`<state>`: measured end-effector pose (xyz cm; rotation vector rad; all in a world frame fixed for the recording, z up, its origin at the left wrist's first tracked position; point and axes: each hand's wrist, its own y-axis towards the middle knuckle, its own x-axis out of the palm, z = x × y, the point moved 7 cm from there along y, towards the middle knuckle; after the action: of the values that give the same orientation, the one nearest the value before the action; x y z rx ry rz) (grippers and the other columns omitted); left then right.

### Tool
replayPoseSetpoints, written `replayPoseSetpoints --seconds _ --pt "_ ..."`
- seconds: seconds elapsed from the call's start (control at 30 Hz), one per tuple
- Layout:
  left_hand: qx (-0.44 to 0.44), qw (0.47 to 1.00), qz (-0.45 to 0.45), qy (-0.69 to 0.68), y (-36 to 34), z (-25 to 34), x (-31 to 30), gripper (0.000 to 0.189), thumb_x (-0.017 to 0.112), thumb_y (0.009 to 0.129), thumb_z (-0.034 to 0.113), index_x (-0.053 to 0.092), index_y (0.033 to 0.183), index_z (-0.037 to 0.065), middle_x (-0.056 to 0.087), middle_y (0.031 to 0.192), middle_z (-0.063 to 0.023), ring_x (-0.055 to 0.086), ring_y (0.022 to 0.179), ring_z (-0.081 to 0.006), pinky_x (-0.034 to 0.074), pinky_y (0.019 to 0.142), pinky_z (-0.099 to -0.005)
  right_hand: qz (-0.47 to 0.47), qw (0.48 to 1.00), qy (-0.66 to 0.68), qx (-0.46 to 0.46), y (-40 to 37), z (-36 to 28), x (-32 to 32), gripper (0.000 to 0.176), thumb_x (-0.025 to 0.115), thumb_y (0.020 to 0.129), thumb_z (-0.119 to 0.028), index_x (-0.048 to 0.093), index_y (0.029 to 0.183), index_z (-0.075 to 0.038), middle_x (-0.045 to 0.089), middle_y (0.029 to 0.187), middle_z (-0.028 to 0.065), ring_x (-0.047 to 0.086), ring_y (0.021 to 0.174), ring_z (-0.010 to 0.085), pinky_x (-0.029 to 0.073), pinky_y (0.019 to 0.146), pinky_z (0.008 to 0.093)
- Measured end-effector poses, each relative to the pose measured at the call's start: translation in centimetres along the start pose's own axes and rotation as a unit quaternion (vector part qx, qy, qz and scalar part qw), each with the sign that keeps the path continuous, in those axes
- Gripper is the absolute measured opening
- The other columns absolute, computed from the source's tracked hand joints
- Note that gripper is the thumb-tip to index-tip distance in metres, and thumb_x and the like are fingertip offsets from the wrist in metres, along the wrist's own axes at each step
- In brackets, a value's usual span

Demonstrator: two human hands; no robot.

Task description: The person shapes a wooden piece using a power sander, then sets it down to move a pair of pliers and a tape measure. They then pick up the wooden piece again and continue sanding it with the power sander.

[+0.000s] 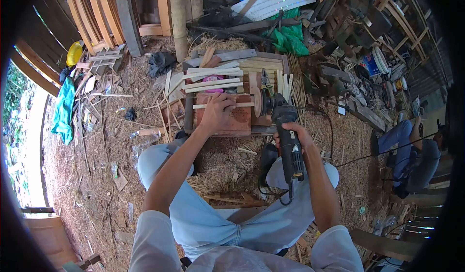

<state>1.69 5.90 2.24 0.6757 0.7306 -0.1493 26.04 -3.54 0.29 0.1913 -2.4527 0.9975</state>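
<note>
My left hand (pixel 219 110) is closed over a thin pale wooden stick (pixel 200 107), holding it low over a reddish-brown board (pixel 240 122). The stick's right end reaches the round disc (pixel 258 102) of an angle grinder. My right hand (pixel 301 135) grips the black angle grinder (pixel 291 151) by its body, which rests over my right thigh with the disc facing left. More pale sticks (pixel 213 85) lie just beyond my left hand, on top of a pink item (pixel 213 79). Pliers (pixel 265 80) lie behind the disc.
Wood shavings cover the ground around the low work table (pixel 188 114). The grinder's black cable (pixel 331 131) runs off to the right. A green plastic bag (pixel 292 38) lies behind the table. Another person (pixel 411 151) sits at the far right. Timber frames (pixel 99 13) stand at the back left.
</note>
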Motion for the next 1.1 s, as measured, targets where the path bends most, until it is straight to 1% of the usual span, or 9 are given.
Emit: replayPoseSetpoints --seconds 0.23,0.3,0.37,0.43,0.57,0.7,0.8,0.87,1.1 --pt "0.051 0.999 0.017 0.002 2.2 1.8 -1.5 0.011 0.066 0.081 0.010 0.065 0.092 0.007 0.062 0.094 -0.0057 0.055 0.090 -0.0276 0.043 0.078 -0.0390 -0.004 0.999 -0.021 -0.036 -0.9 -1.5 0.5 0.032 0.067 0.080 -0.025 0.058 0.094 0.001 0.064 0.077 0.0138 0.065 0.064 0.0230 0.057 0.060 0.0351" --pt "-0.078 0.982 0.101 -0.141 3.5 2.7 -4.7 0.013 0.063 0.086 0.009 0.062 0.098 0.006 0.061 0.091 -0.0104 0.059 0.080 -0.0309 0.047 0.067 -0.0377 0.015 0.996 0.019 -0.085 -1.4 -2.5 0.6 0.034 0.067 0.080 -0.028 0.058 0.094 0.001 0.064 0.075 0.0133 0.065 0.062 0.0224 0.056 0.058 0.0344" --pt "-0.091 0.983 0.126 -0.093 3.9 3.0 -6.0 0.013 0.059 0.090 0.008 0.059 0.101 0.000 0.061 0.088 -0.0127 0.064 0.072 -0.0255 0.051 0.061 -0.0330 0.017 0.996 0.023 -0.081 -1.1 -2.8 -0.2 0.035 0.066 0.080 -0.031 0.059 0.091 0.002 0.064 0.073 0.0126 0.065 0.060 0.0216 0.055 0.056 0.0333" --pt "-0.288 0.881 0.170 -0.336 2.4 -0.8 -4.8 0.021 0.056 0.094 0.012 0.058 0.103 -0.006 0.063 0.086 -0.0121 0.064 0.082 -0.0174 0.055 0.070 -0.0290 0.024 0.996 0.015 -0.083 -1.2 -3.2 -0.6 0.035 0.065 0.080 -0.031 0.060 0.088 0.002 0.065 0.072 0.0119 0.064 0.059 0.0209 0.055 0.054 0.0320" --pt "-0.382 0.778 0.263 -0.423 -3.6 -6.5 -1.0 0.025 0.056 0.095 0.016 0.060 0.100 -0.008 0.063 0.086 -0.0099 0.065 0.076 -0.0139 0.056 0.063 -0.0252 0.028 0.996 -0.016 -0.084 -1.4 -2.3 -0.1 0.035 0.065 0.080 -0.032 0.061 0.088 0.002 0.064 0.071 0.0124 0.064 0.058 0.0201 0.054 0.054 0.0304" --pt "-0.508 0.825 0.076 -0.236 -5.1 -3.8 -3.4 0.021 0.061 0.089 0.011 0.063 0.103 -0.003 0.065 0.098 -0.0142 0.066 0.068 -0.0193 0.052 0.051 -0.0318 0.005 0.996 -0.024 -0.085 -1.8 -1.8 0.9 0.032 0.067 0.079 -0.030 0.059 0.090 -0.001 0.064 0.074 0.0120 0.064 0.060 0.0193 0.054 0.054 0.0302" --pt "-0.351 0.934 0.050 0.037 -2.7 -0.7 -5.3 0.016 0.066 0.084 0.012 0.067 0.098 0.003 0.064 0.091 -0.0099 0.065 0.080 -0.0238 0.052 0.064 -0.0340 0.015 0.996 -0.031 -0.079 -1.8 -1.6 0.7 0.032 0.067 0.079 -0.029 0.058 0.092 -0.001 0.064 0.076 0.0117 0.065 0.062 0.0201 0.055 0.055 0.0306" --pt "0.024 0.991 0.082 0.105 -0.2 3.4 -4.4 0.018 0.070 0.076 0.011 0.069 0.094 0.006 0.063 0.095 -0.0108 0.061 0.090 -0.0298 0.048 0.076 -0.0393 0.024 0.997 -0.025 -0.074 -1.8 -1.3 0.6 0.032 0.067 0.080 -0.029 0.058 0.092 -0.001 0.064 0.076 0.0118 0.065 0.063 0.0205 0.055 0.056 0.0307" --pt "0.036 0.999 0.003 0.040 0.8 0.7 -0.2 0.020 0.065 0.077 0.008 0.070 0.097 0.009 0.062 0.098 -0.0049 0.055 0.096 -0.0266 0.042 0.084 -0.0387 -0.019 0.999 0.024 -0.041 -1.3 0.0 0.6 0.032 0.068 0.079 -0.025 0.057 0.093 0.002 0.065 0.079 0.0133 0.066 0.066 0.0225 0.056 0.061 0.0337"
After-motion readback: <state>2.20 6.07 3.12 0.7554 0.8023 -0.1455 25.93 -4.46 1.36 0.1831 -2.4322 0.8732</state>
